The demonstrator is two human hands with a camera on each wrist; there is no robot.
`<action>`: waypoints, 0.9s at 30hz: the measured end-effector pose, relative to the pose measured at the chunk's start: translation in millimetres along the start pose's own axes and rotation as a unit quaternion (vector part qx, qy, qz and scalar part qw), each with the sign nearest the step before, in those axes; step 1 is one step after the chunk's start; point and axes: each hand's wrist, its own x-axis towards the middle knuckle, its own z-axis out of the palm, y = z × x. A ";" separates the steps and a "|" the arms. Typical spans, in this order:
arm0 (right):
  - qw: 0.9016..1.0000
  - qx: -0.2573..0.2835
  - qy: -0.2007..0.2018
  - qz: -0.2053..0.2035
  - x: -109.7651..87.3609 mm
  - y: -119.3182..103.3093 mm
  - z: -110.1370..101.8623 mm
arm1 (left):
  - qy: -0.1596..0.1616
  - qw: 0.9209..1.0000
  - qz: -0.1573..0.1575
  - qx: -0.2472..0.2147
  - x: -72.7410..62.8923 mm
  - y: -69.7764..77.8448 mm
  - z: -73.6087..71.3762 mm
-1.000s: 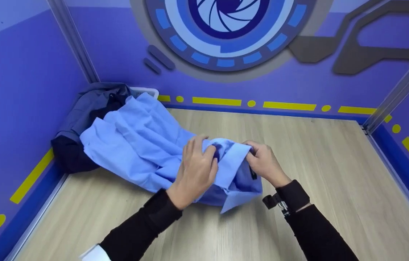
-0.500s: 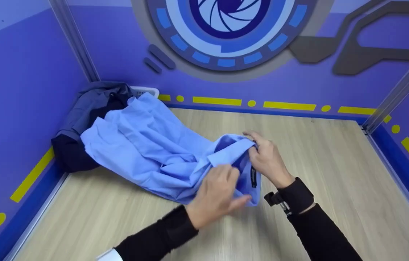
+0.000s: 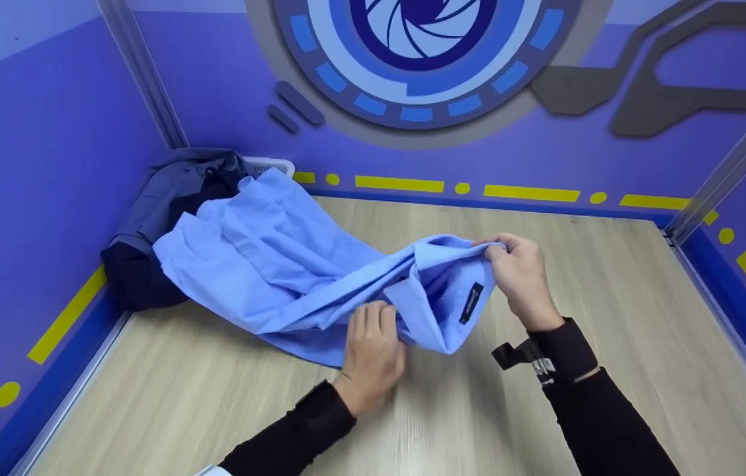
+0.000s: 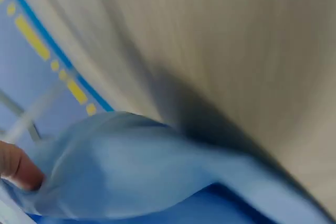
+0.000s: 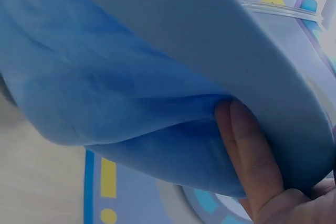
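Okay, so on my head feed the blue shirt (image 3: 280,244) runs from the upper left to just right of centre, collar end held up off the table (image 3: 598,297). The right hand (image 3: 522,284) has the collar pinched, near the black tag (image 3: 471,303). The left hand (image 3: 373,354), lower centre, has its fingers curled on the front; my left wrist feed is blurry. Far end overlaps dark clothes (image 3: 165,205) upper left, white basket (image 3: 280,164) poking out behind.

Light-blue shirt (image 3: 280,258), black label (image 3: 471,303)
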 end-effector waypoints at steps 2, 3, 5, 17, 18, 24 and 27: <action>1.000 0.000 0.019 -0.005 0.2 -0.9 -3.8 | -0.046 0.998 -0.034 -0.005 -0.1 -5.2 -0.3; 1.000 0.001 0.025 -0.005 0.3 -1.0 -5.1 | -0.072 0.996 -0.047 -0.011 -1.0 -6.4 0.0; 1.000 0.010 0.026 0.000 0.0 -0.8 -6.2 | -0.125 0.989 -0.067 -0.030 -3.3 -5.5 1.6; 0.975 0.204 -0.074 0.054 8.1 22.0 -16.8 | -0.154 0.938 -0.073 -0.300 22.2 15.4 6.2; 0.966 0.239 -0.080 0.054 10.2 26.5 -20.7 | -0.170 0.918 -0.083 -0.348 29.2 16.6 -0.4; 0.897 0.400 -0.185 0.022 19.5 60.1 -36.0 | -0.210 0.776 -0.223 -0.552 74.3 23.9 -43.0; 0.868 0.426 -0.254 -0.017 22.0 75.2 -37.8 | -0.190 0.726 -0.261 -0.608 91.1 21.7 -58.5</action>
